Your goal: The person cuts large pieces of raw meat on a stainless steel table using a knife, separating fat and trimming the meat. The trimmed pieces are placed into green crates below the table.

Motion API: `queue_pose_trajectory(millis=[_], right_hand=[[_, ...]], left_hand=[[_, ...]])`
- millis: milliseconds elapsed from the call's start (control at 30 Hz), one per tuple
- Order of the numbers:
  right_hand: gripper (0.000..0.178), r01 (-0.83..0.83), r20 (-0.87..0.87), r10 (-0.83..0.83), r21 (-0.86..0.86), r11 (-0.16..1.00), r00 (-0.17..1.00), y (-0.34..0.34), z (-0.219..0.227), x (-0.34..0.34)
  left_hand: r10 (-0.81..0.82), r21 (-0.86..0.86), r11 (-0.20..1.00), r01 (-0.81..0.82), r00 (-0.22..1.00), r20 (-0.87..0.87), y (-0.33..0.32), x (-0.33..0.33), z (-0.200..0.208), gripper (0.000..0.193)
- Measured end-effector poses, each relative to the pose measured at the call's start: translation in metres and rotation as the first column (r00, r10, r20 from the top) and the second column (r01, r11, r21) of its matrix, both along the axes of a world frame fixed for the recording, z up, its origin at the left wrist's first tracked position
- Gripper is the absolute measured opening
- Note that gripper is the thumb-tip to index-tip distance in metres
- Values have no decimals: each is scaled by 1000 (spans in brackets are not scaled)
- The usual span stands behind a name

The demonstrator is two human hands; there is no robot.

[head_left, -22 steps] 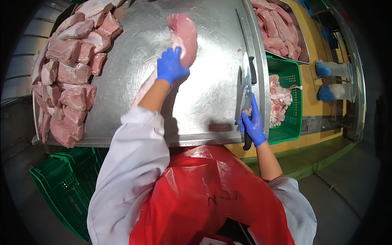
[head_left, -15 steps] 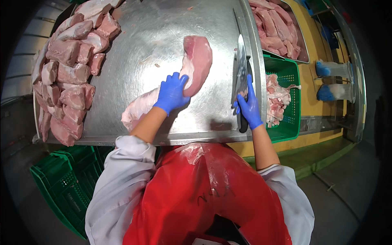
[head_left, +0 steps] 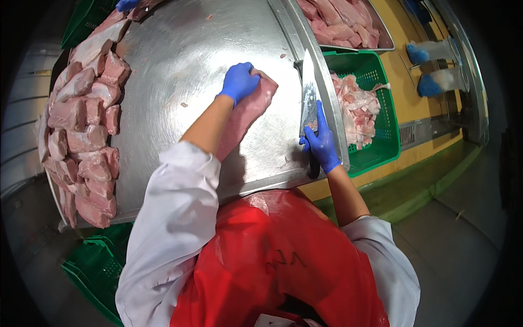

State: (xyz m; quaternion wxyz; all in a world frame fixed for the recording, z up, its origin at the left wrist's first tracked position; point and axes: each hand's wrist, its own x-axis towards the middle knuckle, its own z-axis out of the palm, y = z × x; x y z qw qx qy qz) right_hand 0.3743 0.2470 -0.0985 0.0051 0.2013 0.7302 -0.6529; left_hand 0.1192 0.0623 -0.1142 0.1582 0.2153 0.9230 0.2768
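Observation:
A long pale-pink strip of raw meat [head_left: 245, 117] lies on the metal table, partly hidden beneath my left forearm. My left hand [head_left: 239, 83], in a blue glove, is closed around its far end. To the right, my gloved right hand [head_left: 323, 145] grips the black handle of a knife [head_left: 309, 92], with the index finger stretched along beside the blade. The blade points away from me, near the table's right rim and apart from the meat. Behind the blade shows a dark handle-like piece [head_left: 298, 65], mostly hidden.
Many meat chunks [head_left: 87, 136] are heaped along the table's left side. At the right stand a green crate [head_left: 388, 117] of pale trimmings and a metal tray [head_left: 385, 32] of meat strips. Another person's blue-gloved hand [head_left: 126, 5] shows at the top left. Green crates [head_left: 95, 267] stand below left.
My left hand has moved from the middle of the meat to its far end, and the meat has shifted under it. The knife stays in my right hand. Another person's gloved hand has appeared.

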Motion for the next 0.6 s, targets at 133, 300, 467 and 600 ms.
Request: queue_pose_trajectory(millis=[133, 300, 467, 600], right_hand=[[85, 23, 47, -23, 3, 1000, 999, -2, -6, 12], [84, -162, -133, 160, -2, 987, 978, -15, 1, -29], [77, -203, -186, 303, 422, 884, 935, -32, -10, -92], [73, -386, 87, 415, 574, 722, 905, -25, -5, -82]], left_hand=[[13, 129, 991, -21, 998, 60, -18, 44, 26, 24], [-115, 38, 990, 133, 943, -312, -48, 59, 35, 19], [72, 75, 995, -63, 990, -124, -40, 58, 38, 18], [125, 160, 981, -106, 986, -114, -36, 53, 24, 17]])
